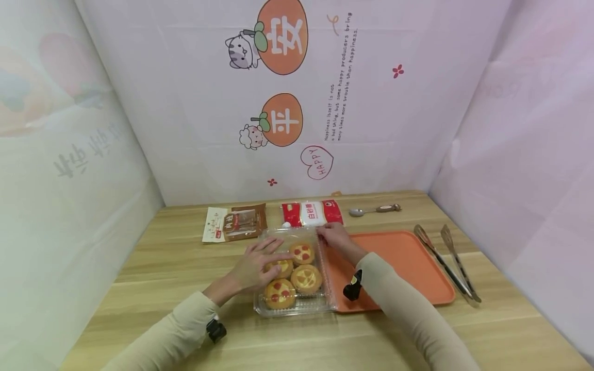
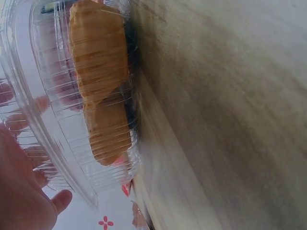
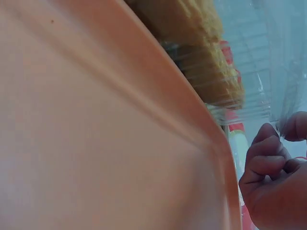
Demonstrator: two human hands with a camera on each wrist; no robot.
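Note:
A clear plastic clamshell box (image 1: 301, 307) with several egg tarts (image 1: 306, 279) inside, some topped with red pieces, lies near the middle of the table. My left hand (image 1: 255, 265) rests on its lid from the left, fingers spread and mostly straight. In the left wrist view, the ribbed side of the box (image 2: 57, 129) shows close by, with the left thumb (image 2: 61, 201) beside the rim. At the far right corner, my right hand (image 1: 337, 238) pinches the box's thin edge between thumb and bent fingers. The right wrist view shows this pinch (image 3: 273, 177) close up.
An orange tray (image 1: 394, 273) lies right against the box, under my right forearm. Metal tongs (image 1: 447, 263) lie along its right side. Behind are a spoon (image 1: 376, 210), a red and white sugar bag (image 1: 312, 213) and a brown and cream packet (image 1: 235, 222).

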